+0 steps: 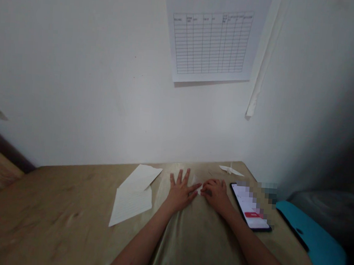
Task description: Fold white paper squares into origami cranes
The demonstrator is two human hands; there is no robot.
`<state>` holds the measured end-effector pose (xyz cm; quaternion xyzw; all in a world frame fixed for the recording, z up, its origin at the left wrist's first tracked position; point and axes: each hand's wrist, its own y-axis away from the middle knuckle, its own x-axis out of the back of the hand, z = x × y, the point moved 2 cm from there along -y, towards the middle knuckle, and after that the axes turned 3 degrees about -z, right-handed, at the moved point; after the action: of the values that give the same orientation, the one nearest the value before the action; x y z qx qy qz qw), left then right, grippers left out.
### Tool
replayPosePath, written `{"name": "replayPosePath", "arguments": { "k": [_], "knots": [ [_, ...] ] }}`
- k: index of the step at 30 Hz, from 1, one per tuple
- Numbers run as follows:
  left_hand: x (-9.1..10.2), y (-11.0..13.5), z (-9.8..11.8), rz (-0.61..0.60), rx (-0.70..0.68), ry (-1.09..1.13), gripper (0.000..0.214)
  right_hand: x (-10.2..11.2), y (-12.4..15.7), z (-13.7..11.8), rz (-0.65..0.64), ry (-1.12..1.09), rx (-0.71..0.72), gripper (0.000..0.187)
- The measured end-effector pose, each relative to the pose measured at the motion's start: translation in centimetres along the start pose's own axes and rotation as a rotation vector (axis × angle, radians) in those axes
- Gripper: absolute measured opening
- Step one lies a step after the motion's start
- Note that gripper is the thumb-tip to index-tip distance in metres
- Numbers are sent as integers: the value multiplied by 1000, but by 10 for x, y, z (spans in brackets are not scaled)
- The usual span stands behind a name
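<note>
In the head view, a small white paper piece (199,190) is lying between both hands, about as near to each. The left hand (179,193) is resting flat, fingers wide, touching its left side. The right hand (216,195) is curling beside its right; I cannot tell about pinching, or its long way.

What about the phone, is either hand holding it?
No, the phone lies on the tan cloth to the right of the right hand, and the left hand is farther off.
</note>
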<state>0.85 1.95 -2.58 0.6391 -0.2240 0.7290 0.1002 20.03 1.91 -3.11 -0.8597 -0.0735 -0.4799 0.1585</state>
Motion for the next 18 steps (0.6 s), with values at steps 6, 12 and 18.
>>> {"name": "replayPosePath", "arguments": {
  "k": [6,12,18],
  "knots": [
    [-1,-3,4,-7,35,3,44,-1,0,1,8,13,-17,14],
    [-4,-5,3,-35,83,9,47,-1,0,0,-8,4,-24,14],
    [-6,-5,4,-47,115,17,47,0,-2,-1,-50,36,-35,13]
  ]
}}
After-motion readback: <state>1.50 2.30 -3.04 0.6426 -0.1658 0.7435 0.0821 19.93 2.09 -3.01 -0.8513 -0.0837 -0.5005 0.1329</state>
